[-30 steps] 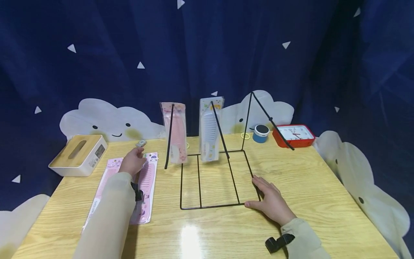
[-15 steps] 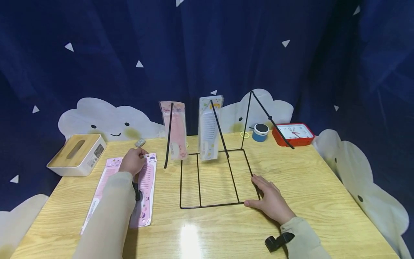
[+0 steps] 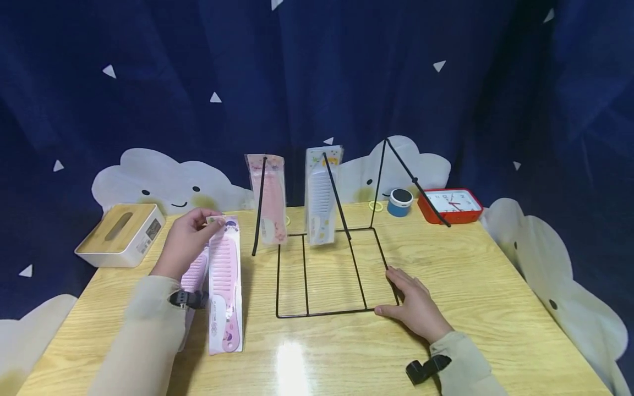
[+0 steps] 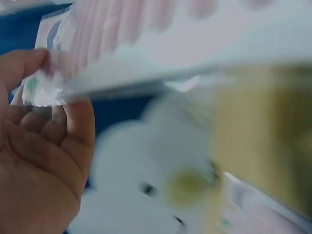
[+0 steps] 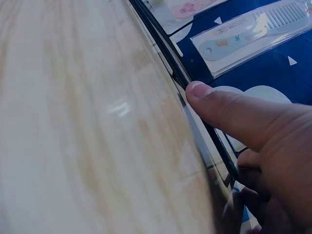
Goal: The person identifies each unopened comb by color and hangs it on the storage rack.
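My left hand (image 3: 183,242) pinches the top end of a packaged pink-purple comb (image 3: 225,286) between thumb and fingers. Its lower end hangs towards me, over the left part of the table. Behind it lies a second packaged comb (image 3: 193,272), partly hidden by the hand and wrist. At the front right corner of a black wire rack (image 3: 305,275), my right hand (image 3: 416,305) rests with spread fingers; its thumb touches the wire. Two packaged combs hang on the rack's hooks, one pink (image 3: 275,203) and one pale blue (image 3: 317,209). The right-hand hook (image 3: 431,203) carries nothing.
A tissue box with a wooden lid (image 3: 119,236) stands at the back left. Behind the rack's right side are a small blue speaker (image 3: 399,204), a yellow ring (image 3: 375,207) and a red clock (image 3: 453,208). A dark blue curtain (image 3: 297,71) hangs behind the table.
My left hand has lifted the top of the right-hand loose comb off the table and turned, its wrist shifting left. My right hand and the rack have stayed in place.
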### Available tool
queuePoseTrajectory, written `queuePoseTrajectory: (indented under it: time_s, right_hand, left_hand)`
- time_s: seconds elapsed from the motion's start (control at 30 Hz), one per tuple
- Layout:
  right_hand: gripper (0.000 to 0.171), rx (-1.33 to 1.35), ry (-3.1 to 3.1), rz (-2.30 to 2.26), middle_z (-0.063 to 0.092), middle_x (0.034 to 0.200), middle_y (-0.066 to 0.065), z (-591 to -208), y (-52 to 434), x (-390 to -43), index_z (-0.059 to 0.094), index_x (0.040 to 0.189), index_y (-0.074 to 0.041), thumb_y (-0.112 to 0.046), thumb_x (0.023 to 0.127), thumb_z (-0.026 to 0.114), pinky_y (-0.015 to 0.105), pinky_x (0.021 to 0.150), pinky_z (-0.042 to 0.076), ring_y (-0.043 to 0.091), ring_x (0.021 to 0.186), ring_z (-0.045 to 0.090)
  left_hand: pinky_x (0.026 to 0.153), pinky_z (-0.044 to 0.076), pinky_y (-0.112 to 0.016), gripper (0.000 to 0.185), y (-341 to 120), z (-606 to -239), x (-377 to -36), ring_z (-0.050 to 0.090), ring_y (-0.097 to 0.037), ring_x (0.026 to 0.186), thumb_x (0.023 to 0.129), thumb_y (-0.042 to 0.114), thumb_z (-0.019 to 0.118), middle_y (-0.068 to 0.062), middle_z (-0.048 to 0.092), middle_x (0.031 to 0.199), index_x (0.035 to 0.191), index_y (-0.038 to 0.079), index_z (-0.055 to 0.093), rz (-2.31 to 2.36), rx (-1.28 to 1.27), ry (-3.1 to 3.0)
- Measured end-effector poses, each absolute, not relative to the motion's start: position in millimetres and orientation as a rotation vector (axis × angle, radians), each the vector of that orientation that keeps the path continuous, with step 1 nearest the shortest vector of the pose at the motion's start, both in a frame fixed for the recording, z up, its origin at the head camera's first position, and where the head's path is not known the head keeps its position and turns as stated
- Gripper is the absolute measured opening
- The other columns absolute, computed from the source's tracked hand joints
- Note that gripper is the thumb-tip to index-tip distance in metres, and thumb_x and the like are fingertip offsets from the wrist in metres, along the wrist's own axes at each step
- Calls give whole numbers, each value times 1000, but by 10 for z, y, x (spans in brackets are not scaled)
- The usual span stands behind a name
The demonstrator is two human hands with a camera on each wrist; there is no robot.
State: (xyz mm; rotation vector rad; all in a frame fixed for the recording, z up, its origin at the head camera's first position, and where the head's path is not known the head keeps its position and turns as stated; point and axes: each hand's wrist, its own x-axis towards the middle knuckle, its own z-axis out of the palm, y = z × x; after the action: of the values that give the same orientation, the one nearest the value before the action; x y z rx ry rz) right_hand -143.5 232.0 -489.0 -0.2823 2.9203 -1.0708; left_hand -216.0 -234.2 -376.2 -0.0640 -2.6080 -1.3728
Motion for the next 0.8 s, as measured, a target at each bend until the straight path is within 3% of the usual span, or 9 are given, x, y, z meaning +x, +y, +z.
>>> queuePoseTrajectory:
  time_s: [0.2,0.37,0.53,0.8]
  right_hand:
    - [100,-274,2929,-1059,37,158,18,-4869,2336,-1436,41,150,2,-46,75,86,60,116,12,39,147,27]
    - [99,-277,2940,-1060,37,158,17,-4886,2341,-1438,42,150,1,-46,75,86,60,116,12,39,147,28]
    - [99,-288,2941,-1067,38,158,17,-4907,2344,-1441,43,150,2,-47,75,86,60,116,12,39,147,28]
    - [100,-280,2925,-1072,37,158,18,-4897,2329,-1434,42,150,2,-46,75,86,60,116,11,39,147,27]
  left_hand:
    - [54,41,-26,21,-2002,-3412,-1591,46,-14,65,97,25,70,1,49,74,106,6,67,-1594,-262,-2402]
    - [46,29,-31,7,-1706,-3252,-1206,33,-15,52,92,2,71,2,37,63,96,8,69,-1595,-477,-2227]
    - [43,25,-29,19,-1518,-3202,-1010,30,-12,49,86,-15,67,3,56,74,95,2,68,-1701,-678,-2003]
    - [48,29,-28,13,-1400,-3143,-975,36,-12,56,88,-10,68,0,64,87,94,3,68,-1715,-615,-1989]
